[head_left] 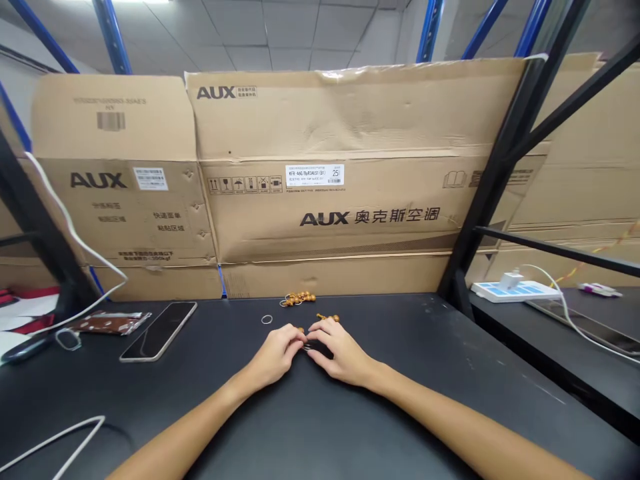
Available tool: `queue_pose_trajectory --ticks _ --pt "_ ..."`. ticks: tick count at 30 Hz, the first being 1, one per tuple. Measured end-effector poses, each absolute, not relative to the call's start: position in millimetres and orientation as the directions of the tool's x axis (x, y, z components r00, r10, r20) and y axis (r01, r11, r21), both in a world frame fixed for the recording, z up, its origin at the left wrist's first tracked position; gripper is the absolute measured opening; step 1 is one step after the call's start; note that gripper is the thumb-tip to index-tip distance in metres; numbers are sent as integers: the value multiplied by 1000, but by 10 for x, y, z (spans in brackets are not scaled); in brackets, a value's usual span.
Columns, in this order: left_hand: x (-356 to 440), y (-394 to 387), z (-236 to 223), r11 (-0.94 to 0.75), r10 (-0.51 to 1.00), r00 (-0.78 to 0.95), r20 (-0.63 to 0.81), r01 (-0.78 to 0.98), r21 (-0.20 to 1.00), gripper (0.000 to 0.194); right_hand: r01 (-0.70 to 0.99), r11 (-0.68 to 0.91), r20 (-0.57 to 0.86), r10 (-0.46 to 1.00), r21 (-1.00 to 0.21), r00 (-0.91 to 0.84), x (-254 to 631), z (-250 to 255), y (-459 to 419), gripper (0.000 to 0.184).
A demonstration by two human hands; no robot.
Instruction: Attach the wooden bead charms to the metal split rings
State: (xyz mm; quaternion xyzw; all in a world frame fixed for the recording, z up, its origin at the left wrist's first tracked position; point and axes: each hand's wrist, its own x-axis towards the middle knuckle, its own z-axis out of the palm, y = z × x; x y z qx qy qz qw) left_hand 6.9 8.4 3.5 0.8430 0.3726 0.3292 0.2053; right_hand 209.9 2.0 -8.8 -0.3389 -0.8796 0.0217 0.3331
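Note:
Both my hands rest on a black table (350,413), fingertips meeting in the middle. My left hand (277,352) is curled in a pinch and my right hand (338,350) pinches toward it. Between them sits a small item with orange-brown beads (327,318) showing just behind my right fingers; exactly what each hand grips is too small to make out. A bare metal ring (267,319) lies on the table a little left of my left hand. A small pile of beaded rings (298,298) lies farther back near the cardboard.
Large AUX cardboard boxes (340,193) wall off the table's back. A phone (159,331) lies face up at left beside a brown patterned packet (107,323). White cables (60,437) cross the left side. A black frame post (493,180) and a power strip (515,290) stand at right.

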Motion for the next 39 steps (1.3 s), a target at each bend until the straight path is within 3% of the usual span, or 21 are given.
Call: queue_pose_trajectory --ticks 4,7,13,19,23,31,39 --pt "60 135 1 -535 818 462 342 394 748 16 540 780 527 618 -316 -584 2112 -90 42 8" --pt "50 146 0 -505 832 458 313 392 769 18 518 784 520 616 -340 -591 2116 -86 53 10" --pt "69 76 86 -600 785 512 349 486 635 23 547 731 552 674 -407 -491 2116 -134 98 12" --pt "79 65 41 -654 746 563 355 520 549 11 567 723 556 680 -395 -479 2119 -197 143 14" --pt "91 39 38 -724 684 597 419 488 487 19 583 718 552 682 -381 -479 2118 -207 153 16" --pt "104 -2 40 -780 625 646 439 493 385 25 571 760 587 626 -311 -514 2110 -184 142 16" --pt "117 -37 105 -778 629 638 445 511 366 27 512 838 625 504 -188 -596 2098 -161 96 20"
